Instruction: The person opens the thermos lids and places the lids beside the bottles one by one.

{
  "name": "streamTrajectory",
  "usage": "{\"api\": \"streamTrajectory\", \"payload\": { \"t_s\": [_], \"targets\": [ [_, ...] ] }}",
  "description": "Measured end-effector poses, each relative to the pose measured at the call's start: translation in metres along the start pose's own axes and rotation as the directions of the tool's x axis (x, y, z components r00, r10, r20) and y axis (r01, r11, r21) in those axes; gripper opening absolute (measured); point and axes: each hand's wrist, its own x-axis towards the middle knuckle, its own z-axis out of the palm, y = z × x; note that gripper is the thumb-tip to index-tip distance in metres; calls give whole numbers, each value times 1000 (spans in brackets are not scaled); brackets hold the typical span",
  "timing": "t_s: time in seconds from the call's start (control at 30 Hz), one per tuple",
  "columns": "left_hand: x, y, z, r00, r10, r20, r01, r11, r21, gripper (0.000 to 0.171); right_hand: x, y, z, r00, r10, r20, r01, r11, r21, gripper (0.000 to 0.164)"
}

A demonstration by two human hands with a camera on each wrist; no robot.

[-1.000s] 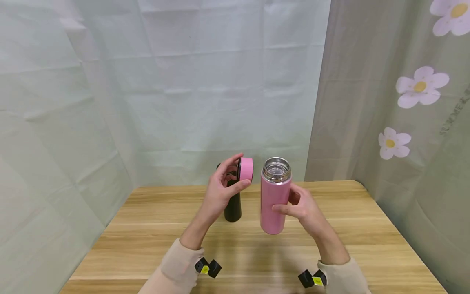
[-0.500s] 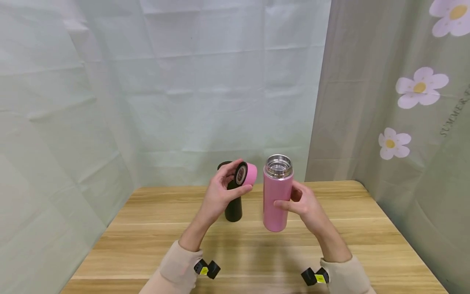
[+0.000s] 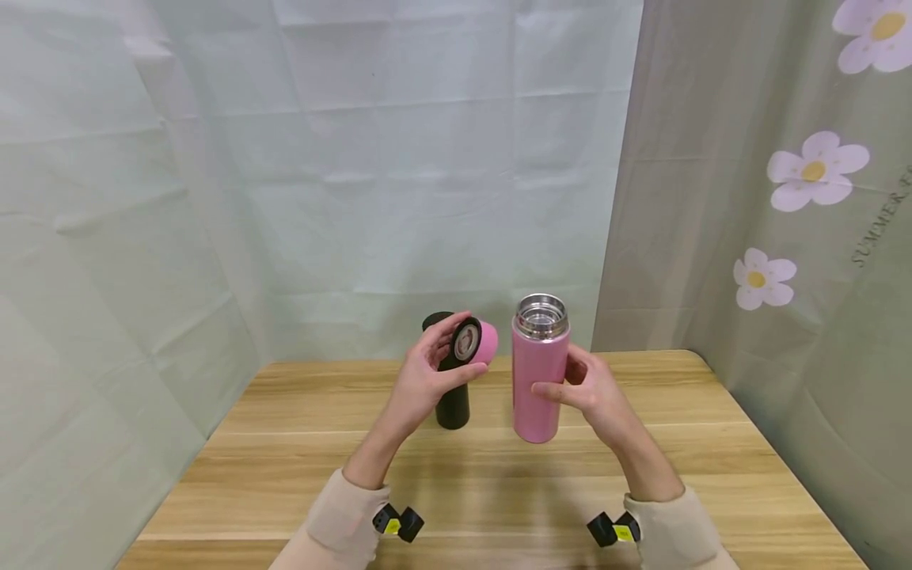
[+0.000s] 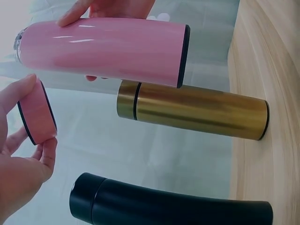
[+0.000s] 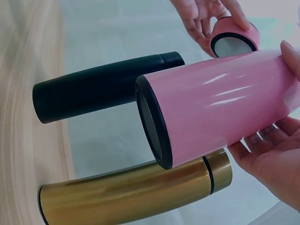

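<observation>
Now the left hand (image 3: 421, 375) pinches the pink lid (image 3: 476, 342) mid-frame, underside turned into view. The right hand (image 3: 594, 394) grips the bottle (image 3: 536, 368), still uncapped.

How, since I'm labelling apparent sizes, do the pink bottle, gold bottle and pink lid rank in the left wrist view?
1. Pink bottle
2. Gold bottle
3. Pink lid
The pink bottle seems nearer, which may exaggerate its size.

The pink bottle (image 3: 534, 362) looks glossy, its neck (image 3: 542, 328) shiny metal, the black bottle (image 3: 453, 409) matt, the table (image 3: 285, 475) wooden.
</observation>
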Motion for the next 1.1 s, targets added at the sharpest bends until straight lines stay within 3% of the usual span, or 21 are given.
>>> {"api": "streamTrajectory", "payload": {
  "t_s": [0.47, 0.9, 1.1],
  "targets": [
    [-3, 2, 1, 999, -45, 15, 46, 998, -45, 76, -1, 0, 1, 999, -7, -31, 6, 999, -32, 48],
    [-6, -2, -2, 999, -19, 31, 18, 999, 33, 73, -1, 0, 3, 999, -16, -44, 15, 1000, -26, 53],
    [-7, -2, 1, 999, -32, 36, 33, 999, -32, 78, -1, 0, 4, 998, 3, -58, -5, 1000, -20, 60]
  ]
}}
